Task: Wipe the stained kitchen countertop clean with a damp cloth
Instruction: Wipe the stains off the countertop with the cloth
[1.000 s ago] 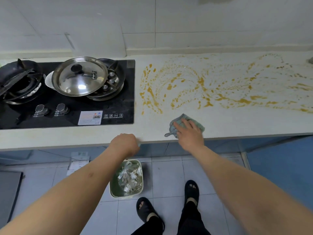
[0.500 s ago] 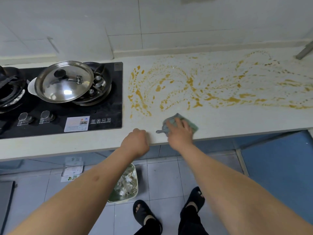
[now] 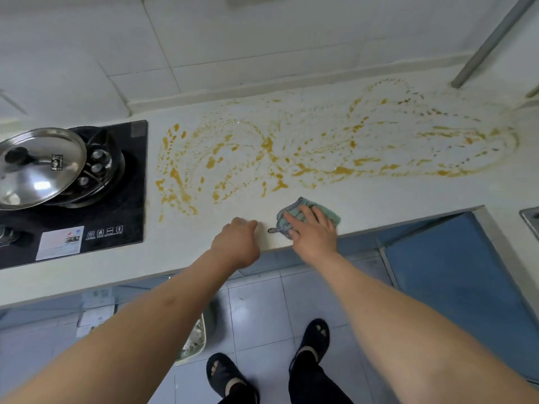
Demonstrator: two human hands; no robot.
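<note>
- The white kitchen countertop [image 3: 379, 196] runs across the view, and orange-yellow stains [image 3: 291, 150] swirl over most of its middle and far side, from beside the stove to near the right end. None of this looks wiped yet, so I judge the job barely begun.
- The black glass gas hob [image 3: 128, 205] is set into the counter at the left; the nearest stains lie just beside its right edge.
- On the hob a round steel lid [image 3: 40, 167] lies tilted over a dark pan [image 3: 105, 164] and covers part of it. In the uncovered part a few small round metal pieces show; what else the pan holds is hidden.
- On the floor below, a pale bin [image 3: 195, 339] is largely hidden behind the left forearm; light crumpled scraps show inside.
- The right hand [image 3: 315, 234] presses flat on the green cloth, fingers spread and straight.
- The left hand [image 3: 237, 240] rests on the counter's front edge, fingers curled under in a loose fist with nothing visibly held.
- The green cloth [image 3: 323, 211], with a checked border and a small hanging loop, lies near the front edge, just short of the closest stains and touching none.
- To wipe well, I would keep the palm flat for even pressure, push forward into the stains, work from the far edge back in overlapping strokes, and fold to a clean face once it loads up.
- Near the hob, stroke away from the glass so sauce is not dragged onto it.
</note>
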